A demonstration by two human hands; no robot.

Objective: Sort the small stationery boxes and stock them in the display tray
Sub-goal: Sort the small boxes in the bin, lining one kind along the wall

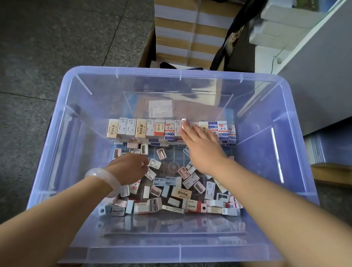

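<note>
Two bare hands reach down into a clear blue-tinted plastic bin (294, 158) that stands on a dark speckled floor (38, 53), and we take them from the left. Our left hand (129, 168), with a pale bangle (103, 178) on the wrist, hovers low near the bin's left wall with its fingers curled in among the loose small boxes (183, 194) scattered over the near half of the bin's bottom; we cannot tell whether it actually has one pinched. Along the far wall of the bin a row of upright boxes (140, 128) stands packed side by side, running from the left part of that wall to the right. Our right hand (200, 145) stretches over the right part of this row, fingers nearly straight and close together, with one small white box (183, 121) held at the fingertips just above the row. Beyond the far rim of the bin we see a stack of cardboard cartons (192, 28), and off the far right corner a grey cabinet side (339, 74)
</note>
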